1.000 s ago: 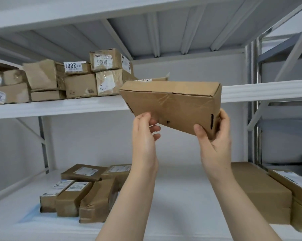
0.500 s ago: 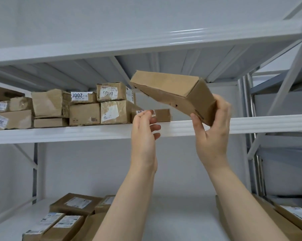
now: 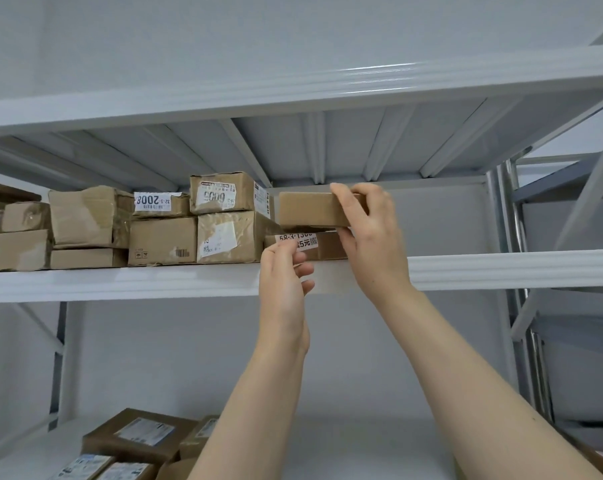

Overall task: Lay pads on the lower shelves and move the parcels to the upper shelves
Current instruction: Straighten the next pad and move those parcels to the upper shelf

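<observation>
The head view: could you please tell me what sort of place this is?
Probably a parcel storeroom or pickup depot: grey metal racking, taped cardboard parcels with number-coded labels stacked on the upper shelf, and more labelled parcels on the lower shelf.

Upper shelf (image 3: 120, 282) holds perhaps ten parcels (image 3: 162, 241).

The right hand (image 3: 369, 237) grips a plain brown cardboard parcel (image 3: 307, 209) just above a flat labelled brown parcel (image 3: 328, 249) at the white metal upper shelf's (image 3: 120, 282) front edge. The left hand (image 3: 282, 275), loosely curled, hovers in front.
</observation>
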